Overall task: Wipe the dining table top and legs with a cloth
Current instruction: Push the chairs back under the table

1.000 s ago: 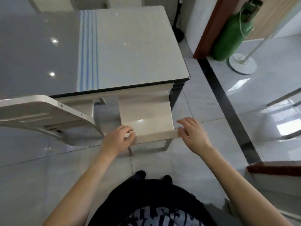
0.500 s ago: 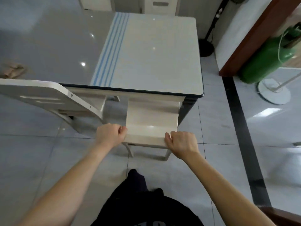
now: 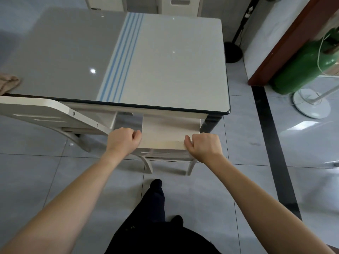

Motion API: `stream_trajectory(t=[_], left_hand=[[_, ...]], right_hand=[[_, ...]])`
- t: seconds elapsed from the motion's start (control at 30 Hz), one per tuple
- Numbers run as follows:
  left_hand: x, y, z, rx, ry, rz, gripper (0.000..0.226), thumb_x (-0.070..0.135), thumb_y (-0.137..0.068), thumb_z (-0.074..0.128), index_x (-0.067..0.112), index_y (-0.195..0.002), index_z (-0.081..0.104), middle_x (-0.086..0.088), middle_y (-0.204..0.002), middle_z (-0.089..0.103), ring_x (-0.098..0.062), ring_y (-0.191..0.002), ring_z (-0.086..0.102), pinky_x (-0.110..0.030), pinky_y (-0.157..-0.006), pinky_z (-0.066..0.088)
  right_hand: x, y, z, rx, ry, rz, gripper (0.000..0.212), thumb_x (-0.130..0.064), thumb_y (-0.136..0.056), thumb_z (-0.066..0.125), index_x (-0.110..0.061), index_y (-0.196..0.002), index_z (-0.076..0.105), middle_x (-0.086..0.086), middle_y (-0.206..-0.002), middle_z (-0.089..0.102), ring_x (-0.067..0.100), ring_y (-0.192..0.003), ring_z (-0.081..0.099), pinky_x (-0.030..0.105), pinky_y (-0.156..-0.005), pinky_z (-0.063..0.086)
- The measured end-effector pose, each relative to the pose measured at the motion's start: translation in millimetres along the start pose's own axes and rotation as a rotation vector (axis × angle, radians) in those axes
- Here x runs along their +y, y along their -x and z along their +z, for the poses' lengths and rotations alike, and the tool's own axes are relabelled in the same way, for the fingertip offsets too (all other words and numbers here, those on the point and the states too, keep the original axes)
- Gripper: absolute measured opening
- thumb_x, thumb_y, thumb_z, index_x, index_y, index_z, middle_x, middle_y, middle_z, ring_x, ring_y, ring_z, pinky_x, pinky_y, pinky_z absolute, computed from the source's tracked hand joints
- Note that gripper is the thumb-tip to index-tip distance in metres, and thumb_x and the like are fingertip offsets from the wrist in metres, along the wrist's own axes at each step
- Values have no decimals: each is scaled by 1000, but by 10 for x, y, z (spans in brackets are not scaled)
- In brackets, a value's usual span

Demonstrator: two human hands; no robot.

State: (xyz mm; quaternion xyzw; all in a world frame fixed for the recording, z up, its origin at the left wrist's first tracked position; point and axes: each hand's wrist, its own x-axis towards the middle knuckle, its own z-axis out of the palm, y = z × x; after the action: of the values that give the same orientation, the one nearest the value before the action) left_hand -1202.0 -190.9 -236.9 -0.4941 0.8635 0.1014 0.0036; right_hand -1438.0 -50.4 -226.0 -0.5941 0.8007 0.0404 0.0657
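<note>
Cloth (image 3: pixel 8 84): beige, crumpled, at 9 o'clock, lying on the surface (image 3: pixel 174 61) by its near edge. The frame edge cuts it off, so I can't tell its long axis. It's well apart from both hands.

Second chair (image 3: pixel 42 110): at 8 o'clock, white backrest against the surface's near edge.

Surface: long axis runs 9 to 3 o'clock. The grey half is left and the white half right, with the short end at 3 o'clock. Blue stripes (image 3: pixel 121 57) cross it from about 1 to 7 o'clock. One dark leg shows under the near right corner.

Left hand (image 3: pixel 123 140): fingers curled tight round the left corner of the chair (image 3: pixel 165 136) top edge.

Chair: cream, centre frame, tucked under the right end of the surface. Its top edge lies parallel to the surface's long axis, and two legs stand on the tiled floor (image 3: pixel 36 171).

Right hand (image 3: pixel 203 148): same closed grip on the chair's right corner.

Green gas cylinder (image 3: pixel 300 66) is at 2 o'clock, with a white fan base (image 3: pixel 310 103) just beside it.
</note>
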Motion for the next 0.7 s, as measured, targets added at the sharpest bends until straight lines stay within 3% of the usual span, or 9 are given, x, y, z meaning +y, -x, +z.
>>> stream_trajectory(t=[0.2,0.37,0.5,0.63,0.7], left_hand=[[20,-362,2,24,16,9,52,30,-91,38,11,-43,41,-3,-40,42,-23,-41,43,-24,-44,26],[55,-654,-33,12,52,-1,53,32,-92,37,11,-43,40,-3,-42,45,-26,-45,49,-26,-46,33],[66,-857,-89,5,85,5,52,31,-91,38,11,-43,40,-2,-41,43,-26,-45,48,-30,-50,41],[12,-1048,-98,22,75,13,47,30,-86,40,10,-44,39,-3,-41,43,-26,-42,46,-29,-46,34],[-7,-1145,-103,26,65,-4,49,33,-87,37,9,-44,41,-5,-43,47,-27,-45,49,-30,-47,37]], right_hand=[[128,-350,-83,0,11,10,59,-45,-96,26,-12,-54,49,1,-49,44,25,-53,49,30,-49,26],[205,-654,-152,17,10,19,58,-44,-96,28,-13,-49,42,1,-48,41,25,-52,45,30,-48,25],[246,-850,-195,20,37,28,59,-44,-96,27,-12,-50,45,1,-49,43,24,-52,45,30,-49,29],[256,-1036,-188,20,63,21,61,-47,-96,24,-13,-61,60,2,-56,51,25,-56,51,30,-51,33],[258,-1126,-201,15,64,22,60,-48,-96,24,-13,-60,58,1,-54,50,26,-57,52,31,-53,36]])
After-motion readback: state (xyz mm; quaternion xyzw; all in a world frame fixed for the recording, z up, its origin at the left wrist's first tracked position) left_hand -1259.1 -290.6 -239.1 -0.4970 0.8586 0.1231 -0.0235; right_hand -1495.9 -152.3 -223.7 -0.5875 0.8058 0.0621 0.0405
